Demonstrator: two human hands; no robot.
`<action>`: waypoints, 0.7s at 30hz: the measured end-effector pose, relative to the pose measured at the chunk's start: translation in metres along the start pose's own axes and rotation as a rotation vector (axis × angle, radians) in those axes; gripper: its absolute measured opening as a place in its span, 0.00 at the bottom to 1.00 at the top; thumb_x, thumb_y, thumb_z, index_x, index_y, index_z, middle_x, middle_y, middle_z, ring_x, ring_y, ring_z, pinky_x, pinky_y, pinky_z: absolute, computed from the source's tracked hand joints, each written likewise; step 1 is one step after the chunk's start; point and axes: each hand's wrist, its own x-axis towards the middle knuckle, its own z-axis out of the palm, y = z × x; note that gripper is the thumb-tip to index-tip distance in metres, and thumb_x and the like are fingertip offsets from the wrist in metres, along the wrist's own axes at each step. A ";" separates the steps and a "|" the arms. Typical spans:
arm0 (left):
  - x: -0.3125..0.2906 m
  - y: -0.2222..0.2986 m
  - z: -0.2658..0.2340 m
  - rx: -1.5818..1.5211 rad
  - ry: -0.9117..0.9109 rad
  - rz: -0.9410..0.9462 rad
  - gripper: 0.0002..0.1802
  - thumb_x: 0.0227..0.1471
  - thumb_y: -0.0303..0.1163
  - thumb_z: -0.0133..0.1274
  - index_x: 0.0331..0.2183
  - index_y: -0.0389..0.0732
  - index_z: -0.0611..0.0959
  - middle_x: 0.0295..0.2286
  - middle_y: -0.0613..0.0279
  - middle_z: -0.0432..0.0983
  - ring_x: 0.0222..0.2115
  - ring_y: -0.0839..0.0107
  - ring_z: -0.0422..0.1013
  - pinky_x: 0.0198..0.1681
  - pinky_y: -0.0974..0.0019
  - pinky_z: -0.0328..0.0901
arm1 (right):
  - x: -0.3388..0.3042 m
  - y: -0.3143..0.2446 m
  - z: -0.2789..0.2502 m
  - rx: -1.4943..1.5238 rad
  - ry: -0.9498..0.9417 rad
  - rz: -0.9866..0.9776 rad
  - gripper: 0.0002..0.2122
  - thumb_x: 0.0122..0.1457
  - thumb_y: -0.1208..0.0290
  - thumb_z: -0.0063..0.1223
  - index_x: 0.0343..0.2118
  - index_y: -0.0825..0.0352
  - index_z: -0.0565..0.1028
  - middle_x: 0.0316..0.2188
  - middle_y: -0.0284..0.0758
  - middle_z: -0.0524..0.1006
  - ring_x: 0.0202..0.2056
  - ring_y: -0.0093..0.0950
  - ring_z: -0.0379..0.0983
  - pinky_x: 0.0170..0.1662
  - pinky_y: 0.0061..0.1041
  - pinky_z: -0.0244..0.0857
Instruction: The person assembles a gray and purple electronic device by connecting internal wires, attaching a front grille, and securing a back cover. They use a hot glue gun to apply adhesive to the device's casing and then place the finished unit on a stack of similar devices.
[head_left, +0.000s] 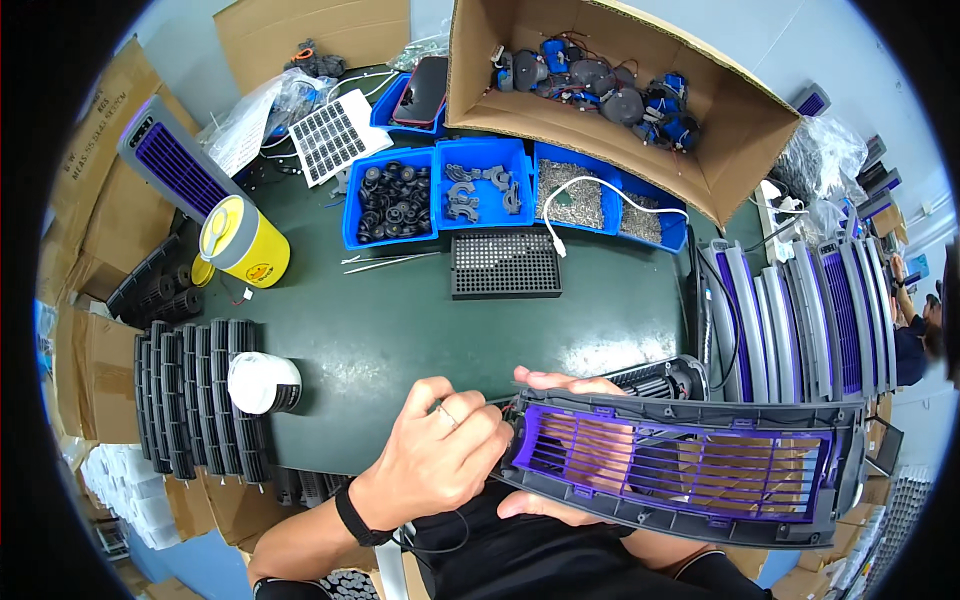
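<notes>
A long grey tower-fan housing (845, 470) with a purple slatted grille (715, 507) is held tilted above the table's near edge. My right hand (570, 450) grips it from behind, near its left end; its palm shows through the slats. At that end, my left hand (445, 455) is closed, its fingers curled against the housing's edge. Whatever those fingers pinch is hidden. Just beyond the housing lies a dark slatted casing (665, 380), partly covered by it. A thin dark cable hangs below my left wrist.
Black cylindrical fan rotors (200, 400) stand in rows at left, beside a white tub (262, 383) and yellow canister (250, 245). Blue bins (485, 200) of small parts and a black perforated tray (506, 265) line the back. A carton (740, 170) holds motors; purple-grey housings (800, 320) stand right.
</notes>
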 end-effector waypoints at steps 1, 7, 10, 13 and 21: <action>0.002 0.000 -0.001 -0.018 -0.016 -0.016 0.13 0.39 0.27 0.62 0.33 0.38 0.86 0.34 0.62 0.77 0.41 0.64 0.74 0.45 0.55 0.66 | 0.001 0.000 -0.001 -0.025 0.004 -0.004 0.57 0.39 0.57 0.87 0.66 0.70 0.55 0.62 0.50 0.69 0.66 0.45 0.67 0.70 0.46 0.62; 0.034 0.064 -0.045 -0.251 0.099 -0.210 0.17 0.48 0.26 0.68 0.43 0.43 0.89 0.40 0.58 0.83 0.40 0.60 0.81 0.46 0.54 0.71 | -0.003 0.015 0.003 0.579 0.073 0.044 0.18 0.75 0.68 0.48 0.64 0.64 0.67 0.67 0.60 0.64 0.70 0.50 0.61 0.71 0.52 0.58; 0.040 0.089 -0.027 -0.164 0.157 -0.102 0.18 0.54 0.24 0.60 0.47 0.40 0.87 0.44 0.54 0.83 0.43 0.59 0.81 0.51 0.59 0.72 | -0.007 0.006 -0.009 0.590 0.008 0.092 0.18 0.71 0.69 0.50 0.61 0.64 0.69 0.64 0.58 0.67 0.68 0.49 0.64 0.69 0.49 0.60; 0.035 0.097 -0.021 -0.135 0.260 -0.095 0.19 0.54 0.23 0.55 0.47 0.38 0.88 0.46 0.52 0.84 0.47 0.57 0.81 0.55 0.58 0.72 | -0.022 -0.015 -0.031 0.173 -0.166 0.150 0.17 0.68 0.71 0.52 0.59 0.65 0.71 0.61 0.56 0.70 0.65 0.47 0.66 0.67 0.46 0.62; 0.036 0.082 -0.054 -0.361 0.301 -0.407 0.19 0.49 0.25 0.68 0.46 0.36 0.87 0.38 0.51 0.85 0.36 0.55 0.83 0.42 0.59 0.75 | -0.068 -0.020 -0.073 -1.071 -0.492 0.045 0.17 0.59 0.74 0.58 0.51 0.66 0.77 0.53 0.50 0.77 0.59 0.44 0.73 0.61 0.39 0.68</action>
